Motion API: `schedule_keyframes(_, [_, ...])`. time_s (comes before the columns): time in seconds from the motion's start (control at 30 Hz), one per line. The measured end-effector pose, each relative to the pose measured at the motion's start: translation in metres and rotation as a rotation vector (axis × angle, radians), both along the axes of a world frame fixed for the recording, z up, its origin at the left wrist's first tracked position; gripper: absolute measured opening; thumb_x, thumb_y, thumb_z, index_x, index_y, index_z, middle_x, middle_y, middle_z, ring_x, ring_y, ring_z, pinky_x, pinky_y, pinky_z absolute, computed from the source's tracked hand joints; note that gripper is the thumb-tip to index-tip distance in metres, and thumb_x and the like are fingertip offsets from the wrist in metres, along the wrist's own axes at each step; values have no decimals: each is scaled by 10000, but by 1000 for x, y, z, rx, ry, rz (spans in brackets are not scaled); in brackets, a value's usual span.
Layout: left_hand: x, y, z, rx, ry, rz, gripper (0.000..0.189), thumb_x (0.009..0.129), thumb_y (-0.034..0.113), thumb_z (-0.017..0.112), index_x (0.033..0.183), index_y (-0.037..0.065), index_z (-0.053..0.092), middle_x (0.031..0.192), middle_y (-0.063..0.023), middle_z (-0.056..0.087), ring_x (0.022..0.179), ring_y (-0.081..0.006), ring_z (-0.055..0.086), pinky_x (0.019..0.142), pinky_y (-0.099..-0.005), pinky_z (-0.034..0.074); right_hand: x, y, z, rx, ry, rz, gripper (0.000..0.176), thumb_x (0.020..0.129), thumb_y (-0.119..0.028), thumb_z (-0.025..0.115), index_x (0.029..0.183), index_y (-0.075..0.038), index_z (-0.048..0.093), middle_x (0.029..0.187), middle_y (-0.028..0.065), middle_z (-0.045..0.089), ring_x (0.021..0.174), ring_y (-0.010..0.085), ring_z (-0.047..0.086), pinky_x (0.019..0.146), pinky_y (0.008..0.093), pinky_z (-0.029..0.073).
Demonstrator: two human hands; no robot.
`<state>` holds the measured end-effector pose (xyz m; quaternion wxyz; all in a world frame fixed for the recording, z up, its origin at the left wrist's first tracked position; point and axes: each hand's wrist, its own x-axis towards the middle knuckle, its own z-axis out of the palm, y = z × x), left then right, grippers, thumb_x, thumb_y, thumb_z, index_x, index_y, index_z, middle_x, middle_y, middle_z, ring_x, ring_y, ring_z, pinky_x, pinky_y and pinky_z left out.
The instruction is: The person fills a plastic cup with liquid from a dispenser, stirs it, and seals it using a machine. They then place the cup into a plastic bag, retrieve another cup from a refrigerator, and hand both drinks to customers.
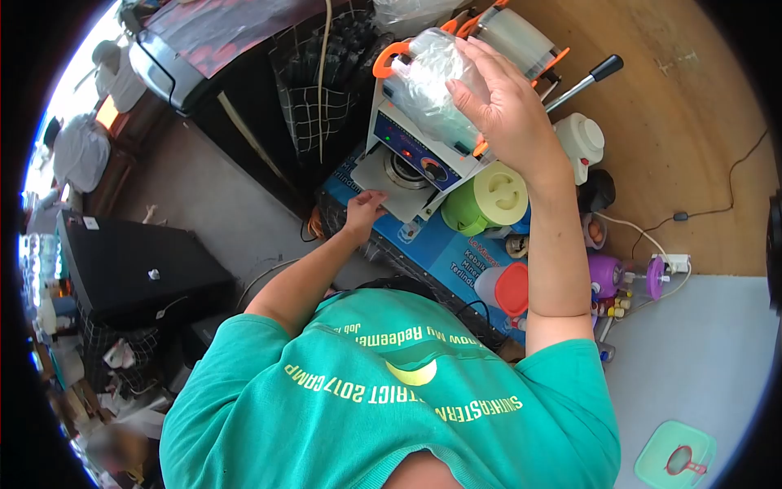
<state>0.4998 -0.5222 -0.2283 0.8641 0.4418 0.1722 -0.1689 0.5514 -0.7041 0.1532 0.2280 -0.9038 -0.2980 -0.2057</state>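
A white machine [468, 155] with a blue control panel and lit green and red lights stands on a blue printed mat [456, 261]. My right hand [509, 102] rests, fingers spread, against a bundle of clear plastic [440, 85] on top of the machine. Lower down, my left hand [364, 213] is at the near left edge of the metal tray [379, 183]; its fingers are drawn together, and what they hold, if anything, is too small to make out. A round metal ring [405, 171] sits at the tray's far side, under the panel.
A green jug [481, 200] stands right of the machine, near a red-lidded container [511, 289]. The machine's black-handled lever [607, 68] sticks out at the upper right. Cables run to a wall socket [676, 263]. Black cabinets and seated people are at left.
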Motion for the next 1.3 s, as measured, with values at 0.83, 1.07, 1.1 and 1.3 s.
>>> schedule_keyframes(0.83, [-61, 18, 88, 1636, -734, -41, 617, 861, 280, 719, 1431, 138, 529, 1544, -182, 437, 1405, -437, 396, 1151, -555, 328, -117, -18, -201, 323, -423, 485, 196, 818, -202, 715, 1006, -220, 662, 1171, -6, 661, 1114, 215, 623, 1130, 597, 323])
schedule_keyframes(1.07, [-36, -1, 77, 1842, -736, -350, 682, 919, 515, 622, 1493, 173, 485, 1606, -173, 349, 1520, -417, 237, 1206, -660, 151, -99, -11, -434, 1270, 1666, -491, 313, 979, -337, 530, 1205, -155, 645, 1226, 40, 661, 1169, 230, 606, 1031, 449, 453])
schedule_keyframes(1.1, [-32, -1, 75, 1862, -724, -335, 682, 919, 515, 622, 1493, 173, 485, 1606, -173, 349, 1520, -417, 237, 1206, -660, 151, -85, -3, -442, 1534, 1729, -300, 390, 1007, -395, 481, 1288, -157, 612, 1294, 55, 640, 1207, 230, 600, 1040, 445, 465])
schedule_keyframes(1.3, [-5, 11, 91, 1869, -869, -531, 656, 841, 509, 689, 1319, 74, 580, 1507, -180, 481, 1492, -359, 319, 1219, -616, 174, -52, 25, -462, 1838, 1819, 191, 534, 1034, -472, 457, 1470, -166, 496, 1460, 85, 549, 1304, 263, 565, 1097, 459, 468])
